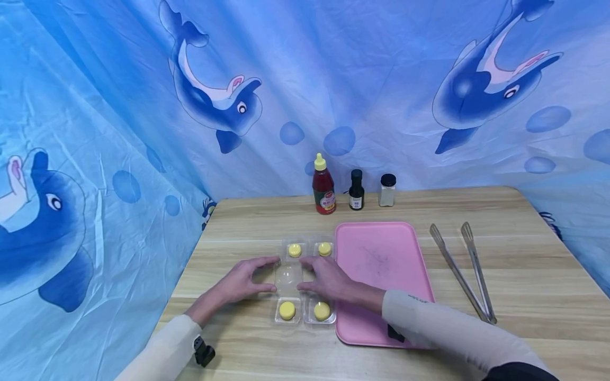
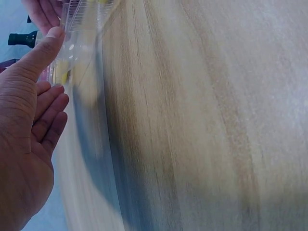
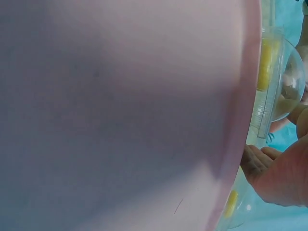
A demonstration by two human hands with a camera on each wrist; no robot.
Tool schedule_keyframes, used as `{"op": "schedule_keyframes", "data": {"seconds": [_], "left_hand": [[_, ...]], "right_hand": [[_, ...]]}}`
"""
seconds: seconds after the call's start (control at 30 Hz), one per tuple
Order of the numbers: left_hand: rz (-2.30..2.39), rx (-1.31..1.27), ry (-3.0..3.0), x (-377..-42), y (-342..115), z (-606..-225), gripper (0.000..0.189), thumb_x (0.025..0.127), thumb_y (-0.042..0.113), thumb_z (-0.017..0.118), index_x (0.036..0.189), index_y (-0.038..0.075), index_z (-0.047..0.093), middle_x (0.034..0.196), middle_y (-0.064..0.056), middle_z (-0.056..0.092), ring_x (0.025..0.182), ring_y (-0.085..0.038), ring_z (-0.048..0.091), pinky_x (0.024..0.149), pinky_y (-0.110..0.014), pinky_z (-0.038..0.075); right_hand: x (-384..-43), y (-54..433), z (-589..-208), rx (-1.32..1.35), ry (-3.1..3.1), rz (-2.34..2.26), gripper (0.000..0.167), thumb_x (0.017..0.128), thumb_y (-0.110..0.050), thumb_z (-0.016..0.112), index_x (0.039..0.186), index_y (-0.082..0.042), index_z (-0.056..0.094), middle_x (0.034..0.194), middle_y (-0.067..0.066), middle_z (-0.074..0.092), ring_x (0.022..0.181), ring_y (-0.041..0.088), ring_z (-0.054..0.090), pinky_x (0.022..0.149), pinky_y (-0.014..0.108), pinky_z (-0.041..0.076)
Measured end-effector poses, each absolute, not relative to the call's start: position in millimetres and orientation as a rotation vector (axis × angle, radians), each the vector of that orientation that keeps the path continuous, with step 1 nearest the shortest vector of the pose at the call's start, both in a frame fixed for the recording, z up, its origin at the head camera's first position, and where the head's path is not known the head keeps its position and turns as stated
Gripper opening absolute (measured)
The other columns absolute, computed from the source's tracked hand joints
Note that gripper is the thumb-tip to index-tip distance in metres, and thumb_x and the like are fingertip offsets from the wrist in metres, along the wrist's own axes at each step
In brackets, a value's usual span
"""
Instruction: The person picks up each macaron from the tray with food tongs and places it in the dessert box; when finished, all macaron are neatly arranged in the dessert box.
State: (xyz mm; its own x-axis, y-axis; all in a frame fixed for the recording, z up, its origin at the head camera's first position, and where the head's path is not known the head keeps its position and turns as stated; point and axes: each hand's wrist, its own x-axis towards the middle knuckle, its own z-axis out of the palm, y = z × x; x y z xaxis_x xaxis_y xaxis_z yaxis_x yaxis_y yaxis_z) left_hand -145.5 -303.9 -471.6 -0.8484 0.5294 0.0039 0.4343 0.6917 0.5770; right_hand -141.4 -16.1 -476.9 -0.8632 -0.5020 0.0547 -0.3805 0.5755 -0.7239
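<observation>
Between my two hands is a clear domed plastic lid (image 1: 288, 278), seen edge-on in the right wrist view. My left hand (image 1: 245, 279) holds its left edge, thumb at the near corner and forefinger at the far one. On the opposite edge, thumb and forefinger of my right hand (image 1: 329, 278) hold it the same way. Close in front lies a clear plastic box (image 1: 276, 316) with a round yellow cake (image 1: 287, 310). To its right another box holds a similar cake (image 1: 321, 311). Beyond the hands sit a third cake (image 1: 294, 250) and one more (image 1: 325, 248) in clear boxes.
A pink tray (image 1: 381, 264) lies right of the boxes, under my right forearm. Metal tongs (image 1: 457, 272) lie spread open farther right. Along the back stand a red sauce bottle (image 1: 324, 190), a small dark bottle (image 1: 356, 190) and a black-capped jar (image 1: 387, 190).
</observation>
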Motion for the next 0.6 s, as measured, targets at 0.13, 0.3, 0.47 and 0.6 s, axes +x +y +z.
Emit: {"op": "schedule_keyframes", "data": {"seconds": [0.13,0.3,0.47,0.6], "left_hand": [[0.874,0.805,2.743,-145.1,-302.9,-471.1,0.081,0.084,0.042,0.090,0.151,0.009,0.058,0.151,-0.003,0.062,0.137,-0.026,0.059,0.118,-0.049,0.045],[0.866,0.809,2.758,-142.4,-303.5,-468.2,0.079,0.084,0.040,0.091,0.151,0.011,0.059,0.149,-0.002,0.063,0.133,-0.025,0.062,0.116,-0.050,0.048],[0.862,0.864,2.784,-140.0,-303.0,-465.0,0.076,0.085,0.038,0.091,0.149,0.010,0.061,0.146,-0.003,0.065,0.128,-0.024,0.065,0.112,-0.049,0.052],[0.833,0.896,2.818,-138.9,-302.5,-464.3,0.077,0.084,0.042,0.090,0.148,0.011,0.062,0.144,-0.002,0.067,0.125,-0.022,0.067,0.109,-0.048,0.054]], "right_hand": [[-141.8,-17.1,-478.7,-0.746,2.655,-1.174,0.068,0.085,-0.027,0.092,0.142,-0.002,0.064,0.129,0.017,0.073,0.118,0.030,0.071,0.103,0.044,0.058],[-140.2,-17.1,-477.3,-0.749,2.656,-1.191,0.065,0.085,-0.027,0.092,0.140,-0.003,0.066,0.127,0.016,0.074,0.115,0.030,0.071,0.101,0.044,0.060],[-137.0,-14.7,-474.3,-0.758,2.647,-1.223,0.062,0.086,-0.027,0.091,0.139,-0.004,0.067,0.128,0.014,0.074,0.114,0.029,0.072,0.099,0.044,0.060],[-134.6,-11.9,-474.1,-0.796,2.651,-1.257,0.060,0.088,-0.026,0.090,0.138,-0.003,0.068,0.127,0.013,0.074,0.113,0.029,0.072,0.098,0.044,0.060]]}}
